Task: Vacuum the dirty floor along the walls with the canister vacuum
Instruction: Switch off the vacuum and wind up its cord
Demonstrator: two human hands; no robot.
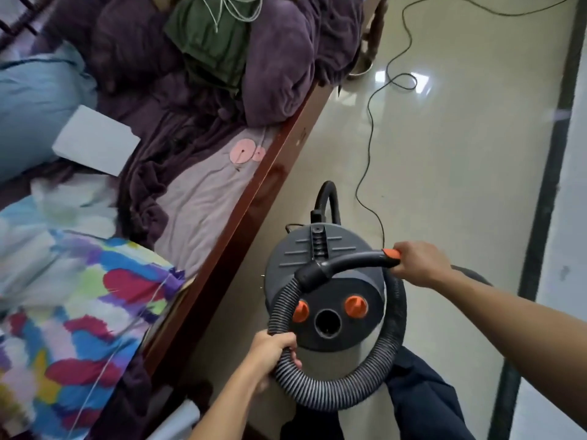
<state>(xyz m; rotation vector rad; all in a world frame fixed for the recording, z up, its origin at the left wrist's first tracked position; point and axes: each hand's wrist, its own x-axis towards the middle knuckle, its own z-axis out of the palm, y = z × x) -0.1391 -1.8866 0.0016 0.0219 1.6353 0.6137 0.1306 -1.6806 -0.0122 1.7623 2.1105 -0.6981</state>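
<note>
Far left: bed frame (254, 192) w/ colourful blanket (79, 296) on top. Left hand (273, 347) is wrapped round the ribbed hose (330, 401), fingers curled tight. Canister vacuum (292, 252) stands on the tile floor (444, 154) just beside the frame, hose looping in front. Right hand (419, 265) grips the curved handle (349, 260) at its orange end. Power cord (368, 122) trails across the floor, wall (575, 249) far right.

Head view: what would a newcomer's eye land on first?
The grey canister vacuum with two orange knobs, low centre, with its black ribbed hose looped round it: the left hand grips the hose, the right hand grips the curved black wand handle. Next, the thin black cord snaking over the glossy cream tiled floor, and the rumpled purple blanket on the wooden-railed bed at left.
</note>
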